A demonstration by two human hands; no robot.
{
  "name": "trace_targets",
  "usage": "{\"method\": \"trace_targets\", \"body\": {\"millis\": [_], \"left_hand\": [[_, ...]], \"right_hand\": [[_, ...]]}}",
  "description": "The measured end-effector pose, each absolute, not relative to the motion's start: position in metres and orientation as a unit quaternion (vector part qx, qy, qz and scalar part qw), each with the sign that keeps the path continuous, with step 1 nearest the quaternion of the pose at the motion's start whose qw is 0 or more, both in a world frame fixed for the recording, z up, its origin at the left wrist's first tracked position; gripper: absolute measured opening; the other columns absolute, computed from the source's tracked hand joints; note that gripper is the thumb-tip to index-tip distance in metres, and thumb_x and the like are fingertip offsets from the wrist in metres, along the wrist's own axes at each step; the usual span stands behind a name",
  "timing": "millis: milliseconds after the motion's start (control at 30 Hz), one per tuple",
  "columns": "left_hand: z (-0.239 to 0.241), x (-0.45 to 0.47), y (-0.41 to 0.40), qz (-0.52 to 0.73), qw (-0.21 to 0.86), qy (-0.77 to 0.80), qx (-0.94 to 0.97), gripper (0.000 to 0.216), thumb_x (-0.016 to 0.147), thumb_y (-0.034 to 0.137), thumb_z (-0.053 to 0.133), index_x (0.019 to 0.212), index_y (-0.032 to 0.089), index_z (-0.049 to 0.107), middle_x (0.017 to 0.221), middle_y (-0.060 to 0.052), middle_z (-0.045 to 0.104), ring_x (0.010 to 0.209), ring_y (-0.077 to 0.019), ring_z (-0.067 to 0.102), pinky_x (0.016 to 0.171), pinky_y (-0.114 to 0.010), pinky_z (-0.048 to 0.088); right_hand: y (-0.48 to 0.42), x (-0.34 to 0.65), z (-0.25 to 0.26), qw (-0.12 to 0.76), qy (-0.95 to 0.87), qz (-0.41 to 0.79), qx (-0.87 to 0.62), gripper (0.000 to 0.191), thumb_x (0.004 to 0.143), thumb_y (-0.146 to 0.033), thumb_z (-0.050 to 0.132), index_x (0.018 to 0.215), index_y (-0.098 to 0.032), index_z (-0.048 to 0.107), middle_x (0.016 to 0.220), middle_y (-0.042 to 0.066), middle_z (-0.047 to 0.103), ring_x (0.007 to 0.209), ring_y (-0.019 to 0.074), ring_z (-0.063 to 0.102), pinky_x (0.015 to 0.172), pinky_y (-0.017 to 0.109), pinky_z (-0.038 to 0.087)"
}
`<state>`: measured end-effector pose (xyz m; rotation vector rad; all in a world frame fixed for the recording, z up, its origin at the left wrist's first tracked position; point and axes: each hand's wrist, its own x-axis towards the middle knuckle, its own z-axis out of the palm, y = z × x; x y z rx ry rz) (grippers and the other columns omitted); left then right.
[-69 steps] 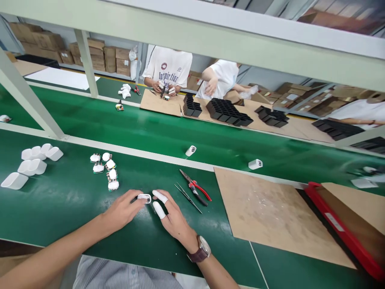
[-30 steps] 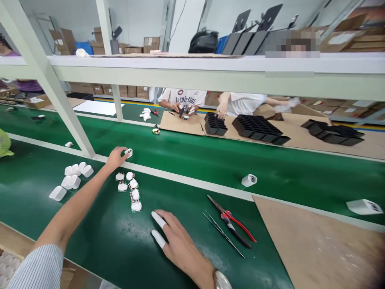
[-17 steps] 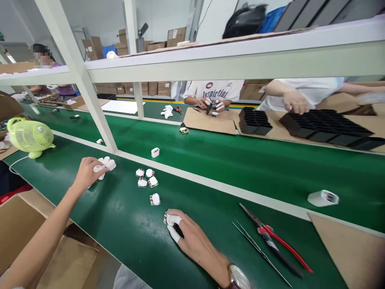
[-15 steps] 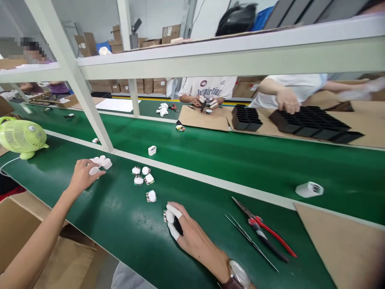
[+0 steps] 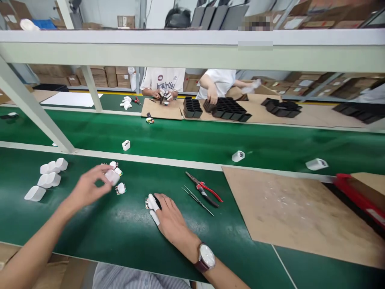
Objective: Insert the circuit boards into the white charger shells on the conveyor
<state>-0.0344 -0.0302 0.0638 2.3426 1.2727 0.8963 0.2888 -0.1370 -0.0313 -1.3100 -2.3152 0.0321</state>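
My left hand (image 5: 87,188) hovers above the green bench and pinches a white plastic shell (image 5: 112,177) at its fingertips. The hand is a little blurred by motion. My right hand (image 5: 168,214), with white finger cots on two fingers and a watch on the wrist, rests on the bench and grips a small white-capped circuit part (image 5: 149,202). A few more of these parts (image 5: 120,188) lie just left of it. A heap of white shells (image 5: 48,178) sits at the far left.
Red-handled cutters (image 5: 204,190) and tweezers (image 5: 197,200) lie right of my right hand. A brown board (image 5: 288,212) covers the bench's right side. White chargers (image 5: 126,145) ride the conveyor belt. Across it, other people handle black trays (image 5: 227,109).
My left hand set a charger on the belt, reached to the shell heap, and has come back toward the middle holding a white shell. My right hand picked up a circuit part.
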Motion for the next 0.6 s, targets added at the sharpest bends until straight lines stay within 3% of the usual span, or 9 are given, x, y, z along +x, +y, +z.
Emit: {"method": "trace_targets", "body": {"millis": [100, 200, 267, 333, 367, 600], "left_hand": [[0.040, 0.032, -0.060, 0.274, 0.269, 0.351, 0.854, 0.016, 0.092, 0.026, 0.065, 0.077, 0.023, 0.063, 0.132, -0.010, 0.071, 0.117, -0.0250, 0.069, 0.101, -0.039, 0.055], [0.011, 0.062, -0.071, 0.263, 0.303, 0.336, 0.852, 0.006, 0.093, 0.027, 0.069, 0.090, 0.023, 0.065, 0.132, -0.011, 0.070, 0.119, -0.0263, 0.068, 0.100, -0.040, 0.055], [-0.003, 0.063, -0.072, 0.268, 0.325, 0.353, 0.835, 0.034, 0.087, 0.038, 0.080, 0.115, 0.025, 0.065, 0.141, -0.013, 0.065, 0.128, -0.0304, 0.064, 0.104, -0.043, 0.054], [-0.012, 0.058, -0.073, 0.265, 0.351, 0.382, 0.813, 0.067, 0.081, 0.044, 0.086, 0.139, 0.028, 0.055, 0.147, -0.013, 0.061, 0.134, -0.0335, 0.060, 0.108, -0.047, 0.052], [-0.014, 0.056, -0.074, 0.261, 0.362, 0.392, 0.804, 0.074, 0.083, 0.044, 0.085, 0.146, 0.029, 0.050, 0.147, -0.013, 0.061, 0.135, -0.0339, 0.060, 0.109, -0.049, 0.051], [-0.014, 0.059, -0.085, 0.284, 0.354, 0.329, 0.828, 0.072, 0.098, 0.030, 0.070, 0.161, 0.035, 0.035, 0.145, -0.010, 0.065, 0.133, -0.0322, 0.059, 0.111, -0.053, 0.048]], "right_hand": [[-0.138, 0.295, -0.033, 0.251, -0.849, 0.024, -0.465, 0.044, 0.095, -0.008, 0.055, 0.138, -0.018, 0.057, 0.133, 0.019, 0.061, 0.124, 0.0349, 0.058, 0.100, 0.057, 0.058], [-0.141, 0.306, -0.024, 0.310, -0.818, 0.070, -0.479, 0.048, 0.100, -0.014, 0.056, 0.146, -0.020, 0.046, 0.119, 0.013, 0.066, 0.109, 0.0292, 0.063, 0.091, 0.050, 0.062], [-0.146, 0.313, -0.015, 0.359, -0.784, 0.087, -0.498, 0.046, 0.101, -0.017, 0.057, 0.145, -0.024, 0.045, 0.116, 0.011, 0.066, 0.105, 0.0275, 0.064, 0.088, 0.048, 0.062], [-0.151, 0.318, -0.004, 0.390, -0.770, 0.090, -0.498, 0.044, 0.101, -0.018, 0.058, 0.142, -0.028, 0.047, 0.117, 0.010, 0.065, 0.107, 0.0271, 0.065, 0.088, 0.048, 0.061], [-0.153, 0.318, 0.002, 0.395, -0.770, 0.091, -0.492, 0.045, 0.101, -0.018, 0.058, 0.143, -0.029, 0.047, 0.118, 0.010, 0.065, 0.108, 0.0270, 0.065, 0.089, 0.048, 0.061], [-0.149, 0.296, 0.018, 0.348, -0.825, 0.067, -0.440, 0.060, 0.098, -0.013, 0.060, 0.152, -0.023, 0.039, 0.127, 0.015, 0.062, 0.116, 0.0308, 0.059, 0.094, 0.050, 0.061]]}}
